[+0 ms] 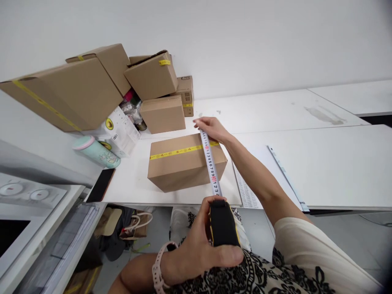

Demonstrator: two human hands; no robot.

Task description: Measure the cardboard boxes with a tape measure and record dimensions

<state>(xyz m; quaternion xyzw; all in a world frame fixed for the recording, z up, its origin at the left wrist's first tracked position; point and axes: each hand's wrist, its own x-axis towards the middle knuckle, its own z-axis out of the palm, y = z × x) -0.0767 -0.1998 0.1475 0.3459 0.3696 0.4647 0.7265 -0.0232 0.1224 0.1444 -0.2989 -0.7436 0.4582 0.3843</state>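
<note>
A brown cardboard box (177, 167) with a yellow printed tape strip lies on the white table in front of me. My left hand (202, 245) is wrapped round a black tape measure (225, 224) with yellow edges, held near my body past the table's front edge. From its case the white measuring blade (209, 163) runs out across the box top, its numbers facing up. At the box's far edge my right hand (211, 127) pinches the blade's end between thumb and fingers. The blade's tip is hidden by those fingers.
Several cardboard boxes (162, 114) are stacked at the back left. Nearby lie a mint-green bottle (96, 151) and a dark phone (101, 185). Printed sheets (260, 175) and a ruler-like strip (286, 175) lie right of the box, partly under my right arm. A white appliance (27, 200) stands at the left.
</note>
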